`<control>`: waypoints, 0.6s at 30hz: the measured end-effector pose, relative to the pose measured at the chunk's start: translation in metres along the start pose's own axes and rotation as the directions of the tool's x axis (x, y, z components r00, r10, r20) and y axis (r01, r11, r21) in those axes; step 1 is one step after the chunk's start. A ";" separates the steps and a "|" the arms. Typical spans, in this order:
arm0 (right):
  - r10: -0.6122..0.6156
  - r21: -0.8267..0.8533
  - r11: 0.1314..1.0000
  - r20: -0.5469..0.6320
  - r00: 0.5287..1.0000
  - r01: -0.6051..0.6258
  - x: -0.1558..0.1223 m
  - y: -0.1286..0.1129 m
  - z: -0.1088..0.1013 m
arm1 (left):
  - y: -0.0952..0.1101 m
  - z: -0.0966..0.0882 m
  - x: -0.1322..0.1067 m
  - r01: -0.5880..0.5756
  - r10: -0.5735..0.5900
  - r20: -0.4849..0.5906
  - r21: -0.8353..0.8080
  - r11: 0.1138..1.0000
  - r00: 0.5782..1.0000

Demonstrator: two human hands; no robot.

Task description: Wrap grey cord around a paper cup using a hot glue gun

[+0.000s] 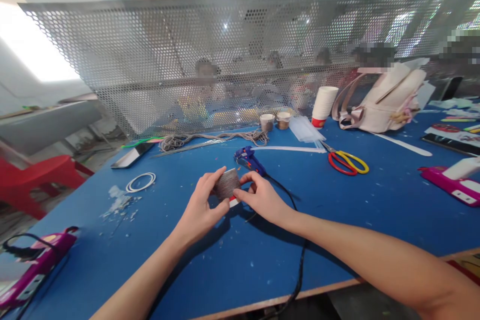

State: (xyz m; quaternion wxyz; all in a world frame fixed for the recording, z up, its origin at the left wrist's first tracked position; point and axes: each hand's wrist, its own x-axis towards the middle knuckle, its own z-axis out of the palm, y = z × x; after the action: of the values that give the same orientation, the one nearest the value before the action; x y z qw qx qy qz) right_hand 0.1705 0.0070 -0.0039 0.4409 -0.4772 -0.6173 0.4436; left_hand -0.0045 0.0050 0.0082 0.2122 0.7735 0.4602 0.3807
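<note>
Both my hands hold a small cup wrapped in grey-brown cord [226, 183] just above the blue table [210, 260]. My left hand [200, 207] grips its left side with thumb and fingers closed round it. My right hand [260, 197] pinches its right side, with a bit of red and white rim showing below. A blue glue gun [249, 159] lies just behind the cup, its black cable [296, 240] running toward me under my right forearm.
A loose cord bundle [210, 139], two small wrapped cups [275, 121], a paper cup stack [323, 106], red-yellow scissors [347, 162], a beige bag [390, 95] and white rings [140, 181] lie around. Pink devices sit at both sides. People sit behind a perforated metal screen [187, 60].
</note>
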 end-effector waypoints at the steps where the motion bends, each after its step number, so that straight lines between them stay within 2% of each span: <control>1: -0.002 -0.005 1.000 -0.001 1.000 0.002 0.000 0.000 0.000 | 0.000 0.000 0.000 -0.006 0.006 -0.008 0.011 1.000 1.000; 8: -0.056 -0.002 0.998 0.020 0.998 0.056 0.000 0.003 0.000 | 0.000 0.003 0.000 -0.015 0.017 -0.065 0.035 0.999 0.998; 12: -0.109 -0.017 0.994 0.003 0.994 0.109 -0.001 0.001 -0.002 | -0.001 0.001 0.000 -0.049 0.059 -0.162 0.065 0.997 0.985; 16: -0.222 -0.043 0.974 -0.007 0.975 0.222 -0.008 -0.002 -0.002 | -0.006 -0.001 0.001 -0.060 0.073 -0.248 0.060 0.996 0.966; 18: -0.330 -0.065 0.941 0.028 0.944 0.331 -0.012 -0.003 -0.001 | -0.007 -0.002 0.002 -0.056 0.068 -0.259 0.057 0.997 0.964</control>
State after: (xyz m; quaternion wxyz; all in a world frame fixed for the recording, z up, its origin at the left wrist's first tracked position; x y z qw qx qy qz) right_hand 0.1732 -0.0054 -0.0025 0.4873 -0.3781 -0.7072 0.3457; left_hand -0.0098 0.0103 0.0057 0.1188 0.7358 0.4688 0.4740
